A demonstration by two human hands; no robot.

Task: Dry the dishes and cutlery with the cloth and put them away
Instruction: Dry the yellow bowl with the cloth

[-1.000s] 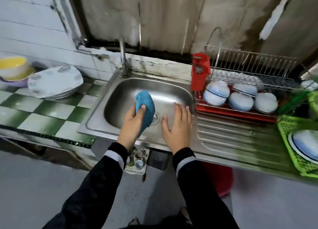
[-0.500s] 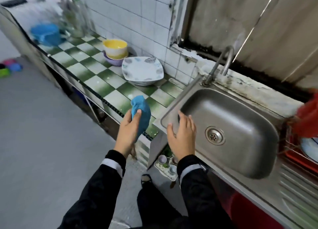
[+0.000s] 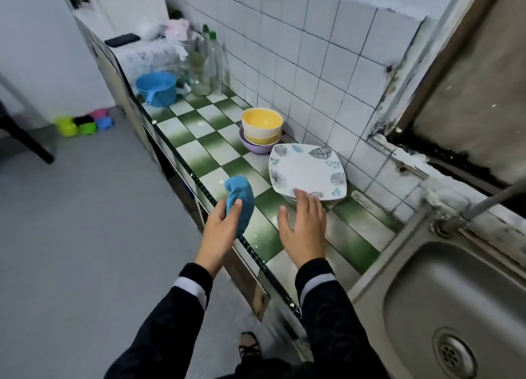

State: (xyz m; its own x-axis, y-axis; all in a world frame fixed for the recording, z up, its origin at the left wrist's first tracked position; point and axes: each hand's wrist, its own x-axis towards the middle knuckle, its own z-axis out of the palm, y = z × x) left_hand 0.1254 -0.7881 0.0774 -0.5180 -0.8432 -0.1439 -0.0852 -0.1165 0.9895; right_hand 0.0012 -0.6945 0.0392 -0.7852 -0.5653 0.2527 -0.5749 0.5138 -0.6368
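My left hand point(image 3: 220, 235) grips a bunched blue cloth point(image 3: 240, 198) over the front edge of the green-and-white checked counter point(image 3: 205, 148). My right hand point(image 3: 304, 230) is open, palm down, its fingertips at the near edge of a stack of square white plates with leaf prints point(image 3: 306, 170). Behind the plates stands a stack of bowls, yellow-and-white ones point(image 3: 262, 122) nested in a purple one point(image 3: 254, 146), close to the tiled wall.
A steel sink point(image 3: 461, 316) with its tap point(image 3: 489, 202) lies at the right. Farther along the counter stand a blue plastic pot point(image 3: 155, 89) and several bottles point(image 3: 206, 62). Grey floor spreads to the left, with coloured toys point(image 3: 82, 123) on it.
My view and both hands have swung left from the sink to the checked counter. The right hand has reached the plate stack; the left still grips the cloth.
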